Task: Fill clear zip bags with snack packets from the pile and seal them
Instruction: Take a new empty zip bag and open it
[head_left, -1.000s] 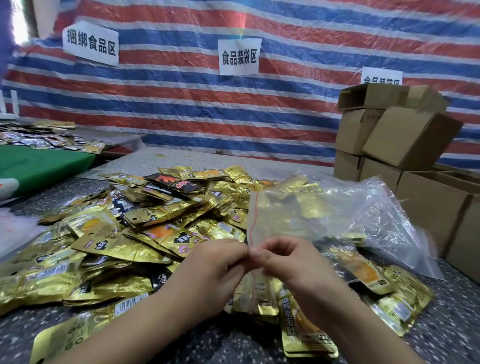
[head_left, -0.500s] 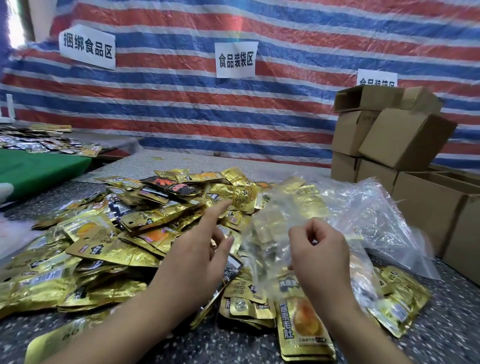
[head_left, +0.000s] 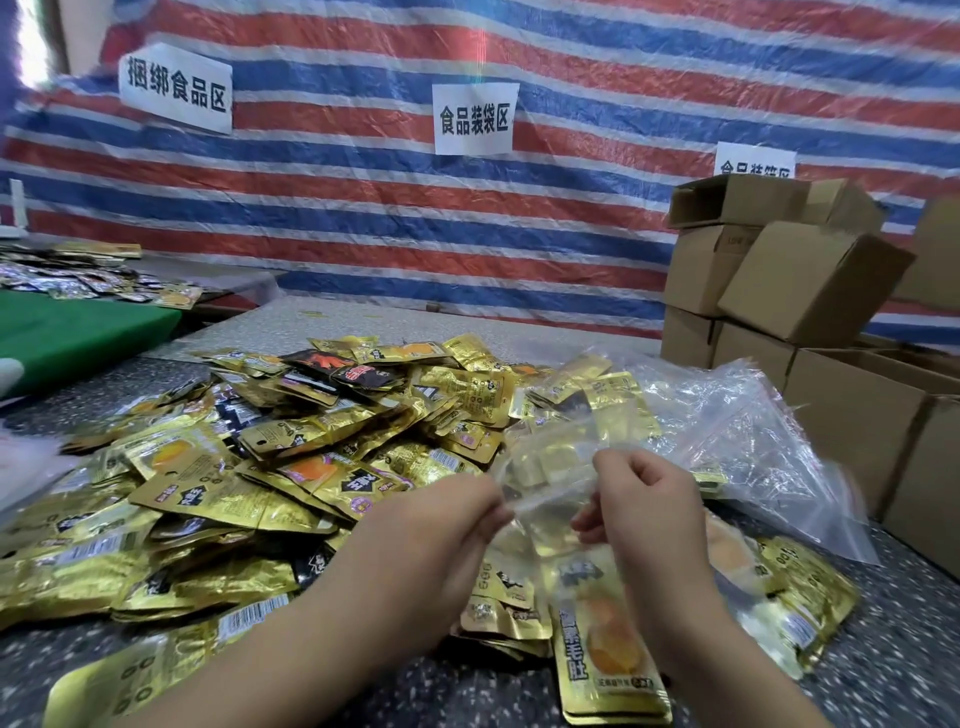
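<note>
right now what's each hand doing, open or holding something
Left hand: pinches the clear zip bag by its near edge.
Right hand: fingers curled, grips the same bag's other side.

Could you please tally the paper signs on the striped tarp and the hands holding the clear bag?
Paper signs: 3
Hands pinching the clear bag: 2, the left hand and the right hand
Total: 5

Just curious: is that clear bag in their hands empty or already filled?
Empty, it seems: the clear bag pinched between both hands hangs flat and see-through, gold packets showing behind it.
</note>
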